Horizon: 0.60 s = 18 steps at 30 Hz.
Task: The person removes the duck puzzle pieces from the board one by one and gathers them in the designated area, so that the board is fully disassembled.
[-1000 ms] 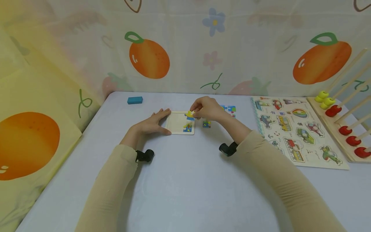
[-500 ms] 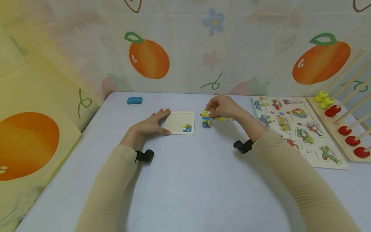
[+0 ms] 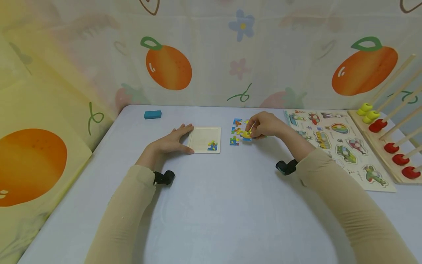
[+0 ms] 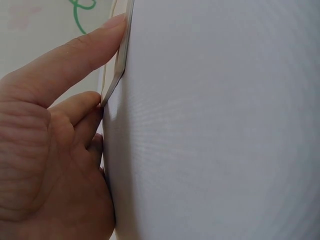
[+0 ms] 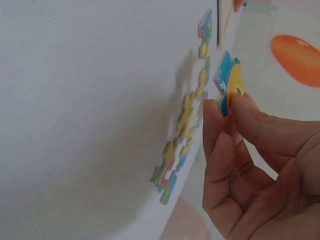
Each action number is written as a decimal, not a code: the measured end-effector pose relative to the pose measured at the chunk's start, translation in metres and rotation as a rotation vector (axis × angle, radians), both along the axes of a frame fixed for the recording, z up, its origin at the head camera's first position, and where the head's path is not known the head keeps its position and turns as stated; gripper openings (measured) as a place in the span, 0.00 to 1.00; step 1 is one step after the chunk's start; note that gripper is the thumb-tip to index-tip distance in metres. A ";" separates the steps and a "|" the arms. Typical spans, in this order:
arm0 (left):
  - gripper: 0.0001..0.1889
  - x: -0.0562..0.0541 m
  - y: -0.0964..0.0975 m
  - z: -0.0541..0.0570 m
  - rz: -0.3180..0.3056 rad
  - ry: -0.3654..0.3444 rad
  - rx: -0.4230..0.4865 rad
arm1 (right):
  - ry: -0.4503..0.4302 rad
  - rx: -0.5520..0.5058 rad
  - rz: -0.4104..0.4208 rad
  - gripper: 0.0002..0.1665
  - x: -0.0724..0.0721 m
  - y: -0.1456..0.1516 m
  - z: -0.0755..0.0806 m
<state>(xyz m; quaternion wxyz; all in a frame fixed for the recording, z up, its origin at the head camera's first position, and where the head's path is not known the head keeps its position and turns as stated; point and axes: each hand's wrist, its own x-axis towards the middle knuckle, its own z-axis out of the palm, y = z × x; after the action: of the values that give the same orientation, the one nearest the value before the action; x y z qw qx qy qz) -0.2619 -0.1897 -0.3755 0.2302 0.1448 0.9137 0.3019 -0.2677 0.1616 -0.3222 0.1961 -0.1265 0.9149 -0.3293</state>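
A square wooden puzzle tray (image 3: 199,140) lies flat on the table, with a blue, yellow and green jigsaw piece (image 3: 212,145) in its near right corner. My left hand (image 3: 171,142) rests at the tray's left edge, fingers spread, thumb on the near corner; the left wrist view shows the thumb (image 4: 75,60) touching the rim. Between thumb and fingertips, my right hand (image 3: 266,124) pinches a yellow-and-blue jigsaw piece (image 5: 225,82), raised over the loose pieces. Several of these loose jigsaw pieces (image 3: 234,140) lie right of the tray, partly hidden by the right hand.
A blue block (image 3: 152,114) sits near the table's far left edge. On the right lie a picture puzzle board (image 3: 357,167) and a wooden bead rack (image 3: 397,169) with upright pegs and red and yellow beads. A fruit-print curtain (image 3: 211,55) hangs behind the table.
My right hand has moved right, carrying the yellow-and-blue jigsaw piece from above the tray to over the loose pieces. The left hand has stayed at the tray's edge.
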 end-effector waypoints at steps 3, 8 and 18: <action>0.52 0.000 0.000 0.000 0.004 0.001 -0.003 | -0.024 0.011 -0.002 0.11 0.000 0.002 -0.002; 0.52 0.001 0.001 0.002 0.007 -0.004 -0.001 | -0.054 0.022 -0.004 0.10 0.000 0.003 -0.007; 0.52 0.000 0.002 0.001 0.025 -0.015 -0.006 | -0.089 0.050 0.002 0.11 0.000 0.001 -0.010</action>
<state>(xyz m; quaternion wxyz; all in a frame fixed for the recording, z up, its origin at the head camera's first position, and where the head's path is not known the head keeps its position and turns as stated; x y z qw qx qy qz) -0.2614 -0.1881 -0.3742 0.2337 0.1305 0.9146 0.3029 -0.2676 0.1625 -0.3324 0.2400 -0.1076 0.9131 -0.3114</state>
